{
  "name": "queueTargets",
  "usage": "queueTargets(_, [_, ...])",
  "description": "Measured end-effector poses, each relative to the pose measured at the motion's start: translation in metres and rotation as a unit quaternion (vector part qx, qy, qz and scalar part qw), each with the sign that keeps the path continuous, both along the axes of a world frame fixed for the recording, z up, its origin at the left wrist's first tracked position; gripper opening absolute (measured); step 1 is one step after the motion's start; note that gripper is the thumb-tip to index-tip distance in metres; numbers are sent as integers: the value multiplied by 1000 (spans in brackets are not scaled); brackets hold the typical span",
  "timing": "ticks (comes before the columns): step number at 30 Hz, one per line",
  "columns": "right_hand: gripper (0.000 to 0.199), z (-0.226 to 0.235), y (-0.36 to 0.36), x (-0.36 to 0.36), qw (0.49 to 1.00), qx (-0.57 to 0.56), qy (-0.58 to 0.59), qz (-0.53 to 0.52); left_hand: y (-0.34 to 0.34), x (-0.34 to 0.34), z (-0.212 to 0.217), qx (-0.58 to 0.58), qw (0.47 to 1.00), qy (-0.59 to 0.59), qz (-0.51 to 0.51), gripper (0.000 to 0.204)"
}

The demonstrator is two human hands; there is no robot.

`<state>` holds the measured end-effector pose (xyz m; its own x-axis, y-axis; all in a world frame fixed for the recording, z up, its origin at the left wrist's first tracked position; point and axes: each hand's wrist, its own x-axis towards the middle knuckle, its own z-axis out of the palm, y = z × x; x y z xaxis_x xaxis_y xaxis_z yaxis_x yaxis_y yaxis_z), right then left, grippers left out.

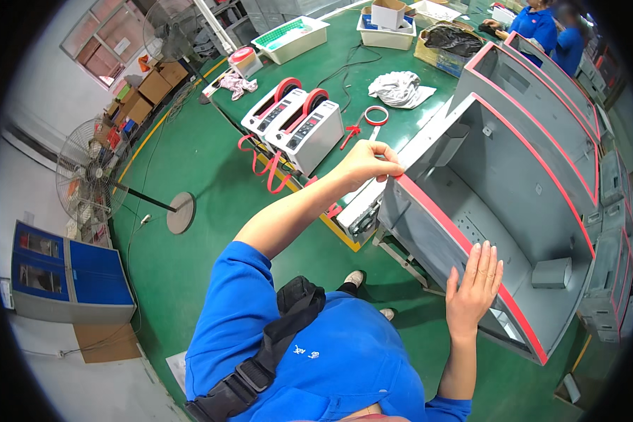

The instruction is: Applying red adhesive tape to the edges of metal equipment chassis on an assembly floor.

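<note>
A grey open-topped metal box stands in front of me on the right, tilted in view. Along its near rim runs a strip of red tape. At the rim's far left corner, my left hand pinches the end of that strip between thumb and fingers. Farther down the same rim, my right hand is open, fingers stretched out and palm side against the taped edge. A red band also lines the box's other visible edge. Inside the box sits a small grey block.
Two white tape dispensers with red rolls stand on the green table. Beside them lie a red-handled tool, a tape roll and a white cloth. More red-edged boxes stand behind. Co-workers are at the back right; a fan stands left.
</note>
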<state>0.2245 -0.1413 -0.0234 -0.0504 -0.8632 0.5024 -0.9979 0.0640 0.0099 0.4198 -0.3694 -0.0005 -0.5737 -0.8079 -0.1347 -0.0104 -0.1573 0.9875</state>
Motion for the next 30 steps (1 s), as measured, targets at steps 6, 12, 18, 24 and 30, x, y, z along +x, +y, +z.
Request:
queueTargets(6, [49, -1, -1, 1, 1000, -4, 14, -6, -5, 1, -11, 16, 999, 35, -3, 12])
queueTargets(12, [49, 0, -1, 2, 1000, 1, 20, -9, -6, 0, -9, 6, 1000, 11, -4, 12])
queueTargets(18, [49, 1, -1, 3, 1000, 0, 20, -11, -7, -1, -8, -6, 1000, 2, -15, 14])
queueTargets(24, [49, -1, -2, 3, 1000, -5, 20, -9, -5, 0, -8, -29, 999, -15, -19, 13])
queueTargets(30, [49, -1, -3, 4, 1000, -8, 23, -10, -2, 2, -13, -67, 996, -59, -20, 18])
